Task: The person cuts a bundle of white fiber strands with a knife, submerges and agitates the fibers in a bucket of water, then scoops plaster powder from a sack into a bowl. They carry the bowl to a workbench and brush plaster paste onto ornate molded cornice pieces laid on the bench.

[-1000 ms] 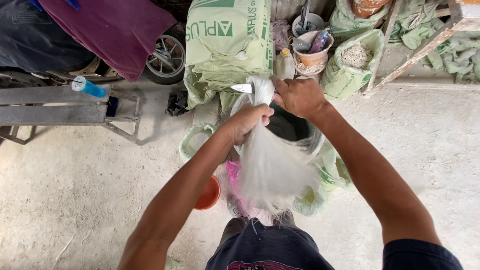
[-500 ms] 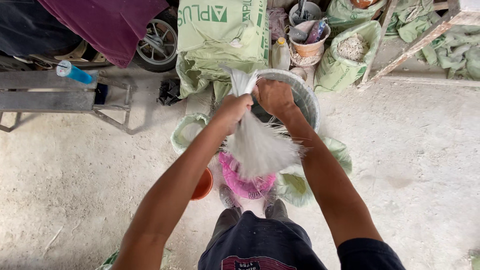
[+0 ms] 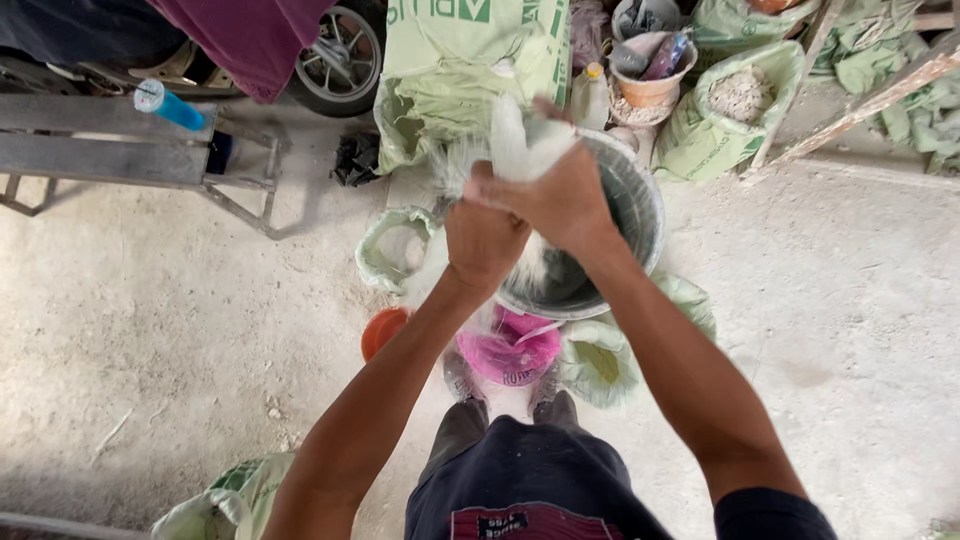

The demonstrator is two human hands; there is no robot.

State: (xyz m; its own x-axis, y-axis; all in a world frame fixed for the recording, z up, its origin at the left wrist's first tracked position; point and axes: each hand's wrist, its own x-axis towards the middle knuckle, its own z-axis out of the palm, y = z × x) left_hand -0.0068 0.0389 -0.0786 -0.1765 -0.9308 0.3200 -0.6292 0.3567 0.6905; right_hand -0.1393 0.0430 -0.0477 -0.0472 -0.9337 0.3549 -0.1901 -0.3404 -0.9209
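Note:
Both my hands grip a thin white plastic bag (image 3: 515,140) at its gathered neck. My left hand (image 3: 483,237) is closed just below my right hand (image 3: 558,197), and the two touch. The bag's loose top sticks up, blurred, above my right hand; the rest of the bag is mostly hidden behind my hands. Beneath them stands a grey metal basin (image 3: 635,205), and below it a pink bucket (image 3: 508,352) between my feet.
Green sacks: a big one (image 3: 470,60) ahead, one with pale lumps (image 3: 725,100), smaller open ones (image 3: 395,245) around the basin. An orange bowl (image 3: 382,328), an orange tub with bottles (image 3: 650,65), a metal bench (image 3: 120,160) with a blue bottle (image 3: 165,103), a wheel (image 3: 338,55).
The bag hung full and wide below my hands before. My hands have since come close together and bunched it up, so little of it shows. The camera has tilted slightly.

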